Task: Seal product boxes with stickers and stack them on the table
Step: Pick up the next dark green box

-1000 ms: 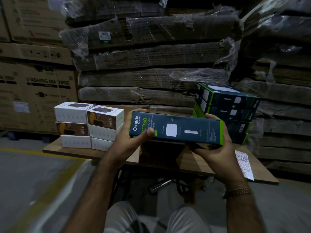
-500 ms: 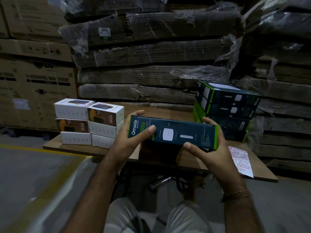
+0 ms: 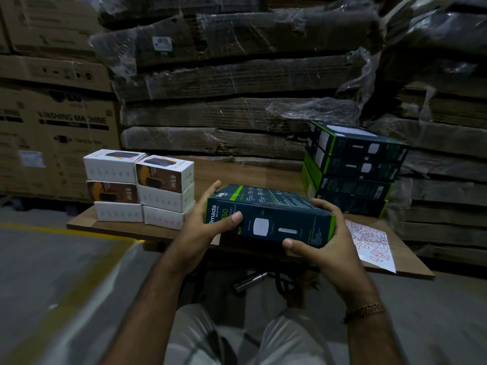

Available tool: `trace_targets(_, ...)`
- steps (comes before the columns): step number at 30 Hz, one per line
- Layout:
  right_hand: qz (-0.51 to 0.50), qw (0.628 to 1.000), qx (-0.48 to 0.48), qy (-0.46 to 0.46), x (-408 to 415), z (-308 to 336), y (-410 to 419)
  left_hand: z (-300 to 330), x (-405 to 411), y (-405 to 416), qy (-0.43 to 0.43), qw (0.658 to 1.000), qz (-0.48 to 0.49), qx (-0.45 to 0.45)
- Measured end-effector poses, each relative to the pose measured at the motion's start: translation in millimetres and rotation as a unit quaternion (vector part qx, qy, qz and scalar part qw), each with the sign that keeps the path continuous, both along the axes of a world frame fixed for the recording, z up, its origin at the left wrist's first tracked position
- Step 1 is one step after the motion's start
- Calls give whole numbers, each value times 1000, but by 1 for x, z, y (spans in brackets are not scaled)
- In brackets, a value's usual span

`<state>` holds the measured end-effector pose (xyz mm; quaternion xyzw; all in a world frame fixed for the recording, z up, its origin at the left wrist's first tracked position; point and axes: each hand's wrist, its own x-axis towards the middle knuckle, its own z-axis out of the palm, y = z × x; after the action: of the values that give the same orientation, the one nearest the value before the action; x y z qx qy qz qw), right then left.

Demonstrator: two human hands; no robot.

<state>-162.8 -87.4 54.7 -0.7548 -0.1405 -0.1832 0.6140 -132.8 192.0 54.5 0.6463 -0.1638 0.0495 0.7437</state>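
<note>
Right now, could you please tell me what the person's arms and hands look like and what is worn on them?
Both forearms are bare, with no sleeves in view. The left hand wears nothing, with no glove or ring visible. The right hand is also ungloved, and a gold-coloured chain bracelet sits round its wrist.

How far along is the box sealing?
Done, apparently: a stack of dark boxes at the table's right rear. In hand: the left hand and right hand grip one dark box. Left: sealing it from the sticker sheet, then stacking; whether it is sealed is unclear.
</note>
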Motion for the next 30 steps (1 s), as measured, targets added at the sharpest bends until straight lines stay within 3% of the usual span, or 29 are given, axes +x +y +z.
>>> trace_targets(30,-26,1000,-16,2,1,-7,3,-5,7,-2,25,1000,14,-8)
